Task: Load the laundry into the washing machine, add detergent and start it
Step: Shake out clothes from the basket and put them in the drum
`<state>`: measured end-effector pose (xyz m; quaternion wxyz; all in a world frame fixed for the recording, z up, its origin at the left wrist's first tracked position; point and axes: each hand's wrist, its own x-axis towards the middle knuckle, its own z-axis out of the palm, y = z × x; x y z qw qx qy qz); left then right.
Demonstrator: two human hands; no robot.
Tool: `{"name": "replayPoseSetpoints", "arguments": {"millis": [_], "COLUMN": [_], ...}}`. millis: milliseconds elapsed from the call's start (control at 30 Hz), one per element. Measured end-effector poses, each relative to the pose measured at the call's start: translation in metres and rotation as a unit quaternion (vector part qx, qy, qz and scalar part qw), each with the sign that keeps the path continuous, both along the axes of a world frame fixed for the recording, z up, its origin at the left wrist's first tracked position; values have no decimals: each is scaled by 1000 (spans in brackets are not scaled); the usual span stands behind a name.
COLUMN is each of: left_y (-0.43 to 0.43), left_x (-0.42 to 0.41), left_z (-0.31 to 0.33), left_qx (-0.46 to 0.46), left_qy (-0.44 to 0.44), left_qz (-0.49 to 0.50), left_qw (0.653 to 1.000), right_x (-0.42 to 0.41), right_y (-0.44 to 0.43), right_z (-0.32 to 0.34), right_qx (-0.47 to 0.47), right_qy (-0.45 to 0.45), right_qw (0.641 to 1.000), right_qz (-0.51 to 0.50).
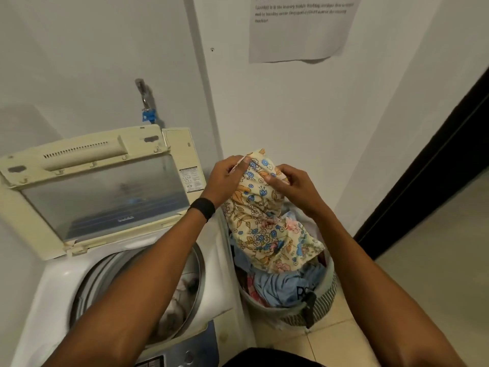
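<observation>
Pinching the top edge of a floral cloth [264,221], the left hand [227,178] and the right hand [293,186] hold it up between them, fingers curled on the fabric. The cloth hangs down into the laundry basket [324,305], its lower end lying on a heap of blue and red clothes [277,287]. The basket stands on the floor [423,260] by the wall, just beside the right side of the washing machine [53,287]. The machine's lid [92,186] stands raised, and a pale garment [177,300] lies in the open drum. A black band [203,207] circles the left wrist
</observation>
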<state>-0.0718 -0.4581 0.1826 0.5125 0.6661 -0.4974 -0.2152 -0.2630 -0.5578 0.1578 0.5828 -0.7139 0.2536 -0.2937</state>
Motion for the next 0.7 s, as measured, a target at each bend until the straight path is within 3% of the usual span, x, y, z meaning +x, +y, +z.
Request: {"name": "replayPoseSetpoints", "arguments": {"millis": [100, 200, 300, 367, 533, 700], "left_y": [-3, -11, -16, -20, -30, -28], "left_x": [-5, -6, -17, -29, -42, -32], "left_z": [2, -2, -1, 3, 12, 9], "left_qx": [-31, -16, 18, 19, -59, -55], "left_qy": [3, 3, 90, 80, 50, 61], "left_qz": [-12, -43, -93, -111, -5, 41], "left_qw": [999, 999, 991, 990, 997, 996], "right_x": [-8, -14, -19, -19, -23, -45], "right_y": [-5, -15, -20, -19, -16, -17], "right_z": [6, 9, 18, 26, 27, 14], "right_qx": [-26, -112, -192, -225, -209, -178], "right_qy": [-9, -9, 29, 56, 114, 152], "right_qw": [999, 989, 978, 972, 968, 968], "right_qz": [-38, -97, -70, -49, -73, -91]}}
